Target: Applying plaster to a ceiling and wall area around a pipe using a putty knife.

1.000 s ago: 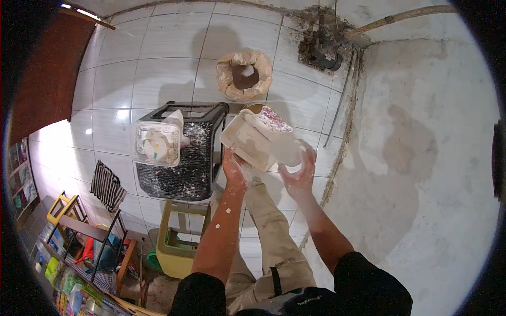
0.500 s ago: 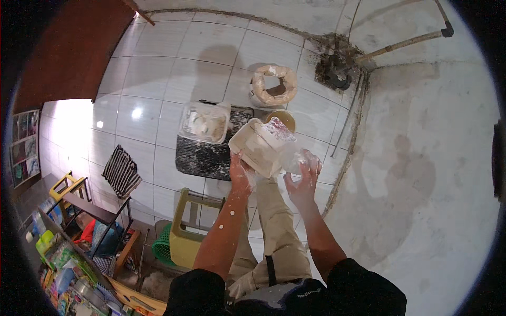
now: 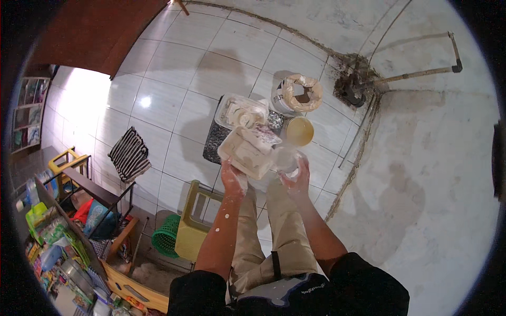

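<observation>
Fingers gripping a cream tray [image 3: 245, 152] and a translucent round container [image 3: 284, 157]

With our left hand [image 3: 235, 180], we have the fingers closed on the tray's near edge, at its left end. Our right hand [image 3: 298, 181] curls around the near side of the round container, which sits at the tray's right end; blur keeps us from telling whether the two touch. We hold both raised in front of our legs, above the tiled floor [image 3: 163, 100].

We judge the tray light and fairly stiff, likely thin plastic, and not very fragile. Pale powder dusts our skin, so a smooth wall could slide under the fingers. A one-handed hold at one end should let the far end dip; we would take the long wall nearer its middle, thumb over the rim. The round container looks thin, perhaps easy to squeeze out of shape, so we would cup its side softly rather than pinch it.

Beyond the tray, a pale tub [image 3: 222, 111] rests on a black stool [image 3: 212, 142]. Near it stand a beige round pot [image 3: 311, 128] and a bucket [image 3: 281, 101] with a crumpled paper rim.
</observation>
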Demonstrator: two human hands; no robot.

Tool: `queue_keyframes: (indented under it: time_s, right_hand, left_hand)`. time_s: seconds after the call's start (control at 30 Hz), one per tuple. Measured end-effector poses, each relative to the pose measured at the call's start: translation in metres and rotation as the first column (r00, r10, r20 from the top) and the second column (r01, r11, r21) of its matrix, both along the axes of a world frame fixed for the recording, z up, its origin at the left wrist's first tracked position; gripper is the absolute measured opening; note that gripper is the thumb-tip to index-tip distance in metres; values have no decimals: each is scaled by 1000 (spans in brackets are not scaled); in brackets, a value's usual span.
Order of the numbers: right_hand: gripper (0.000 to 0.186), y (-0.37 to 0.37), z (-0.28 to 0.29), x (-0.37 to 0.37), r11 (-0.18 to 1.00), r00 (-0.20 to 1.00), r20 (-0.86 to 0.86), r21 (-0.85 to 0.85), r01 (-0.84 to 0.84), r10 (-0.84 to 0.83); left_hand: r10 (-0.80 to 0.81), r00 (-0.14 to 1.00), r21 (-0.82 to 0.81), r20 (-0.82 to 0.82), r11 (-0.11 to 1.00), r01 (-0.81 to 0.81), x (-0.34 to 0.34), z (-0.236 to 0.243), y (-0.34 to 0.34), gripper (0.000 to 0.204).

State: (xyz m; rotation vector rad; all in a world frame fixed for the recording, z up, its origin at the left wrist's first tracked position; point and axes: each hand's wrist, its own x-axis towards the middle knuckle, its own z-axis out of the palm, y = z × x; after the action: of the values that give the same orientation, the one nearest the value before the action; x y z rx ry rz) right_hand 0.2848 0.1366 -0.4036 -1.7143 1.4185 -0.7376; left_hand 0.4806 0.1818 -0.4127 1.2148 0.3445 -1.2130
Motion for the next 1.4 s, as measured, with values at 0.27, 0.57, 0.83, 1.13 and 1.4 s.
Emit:
queue_keyframes:
  time_s: [0.27,0.57,0.83,1.13,1.4]
  right_hand:
    - [74,12,-46,60,965,999,20,262,-32,28]
    - [69,1,-62,67,994,998,9,88,-58,57]
    - [50,-66,207,70,799,713,701,444,-405,-28]
    - [47,-69,371,67,898,963,-144,-350,-267,229]
    - [38,-90,434,71,903,886,-319,-160,-400,336]
  left_hand:
    - [179,980,-68,87,983,-173,60,-5,46,53]
    - [125,992,-117,-12,985,-126,72,64,34,58]
    - [28,994,-112,-103,993,-39,53,204,3,57]
    - [-136,989,-474,63,867,150,27,346,-16,77]
    - [-208,971,-582,117,778,237,17,400,-39,80]
